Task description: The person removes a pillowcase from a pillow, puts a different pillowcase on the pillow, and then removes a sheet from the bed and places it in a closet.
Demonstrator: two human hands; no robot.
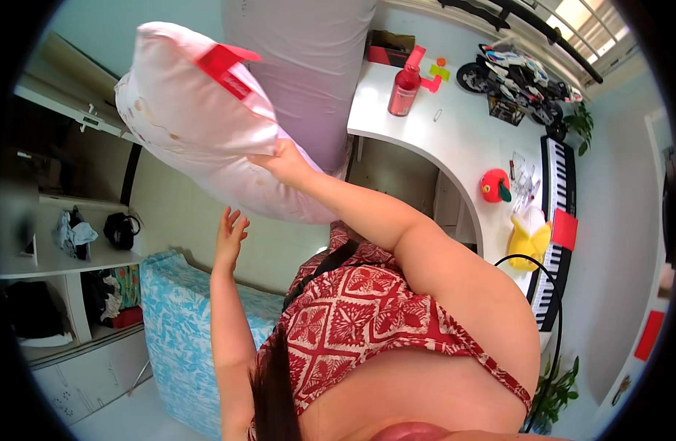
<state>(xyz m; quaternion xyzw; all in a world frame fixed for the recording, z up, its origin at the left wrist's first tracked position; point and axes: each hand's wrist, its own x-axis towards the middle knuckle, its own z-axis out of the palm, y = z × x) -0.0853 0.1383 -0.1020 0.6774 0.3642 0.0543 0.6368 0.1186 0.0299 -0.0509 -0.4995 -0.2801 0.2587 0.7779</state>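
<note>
A white pillow with a printed pattern and a red fabric tag is at the upper left, raised and bent lengthwise. My right hand grips its edge near the middle, the arm stretched across in front of me. Below the pillow, my left hand is raised with its fingers apart; it holds nothing and does not visibly touch the pillow. Behind the pillow is a large surface under a pale, wrinkled sheet. The pillow hides part of the sheet and floor.
At the right, a curved white desk bears a red bottle, a model motorcycle, plush toys and a keyboard. White shelves with bags and clothes stand at the left, beside a blue leaf-patterned cloth. A black cable curves at the right.
</note>
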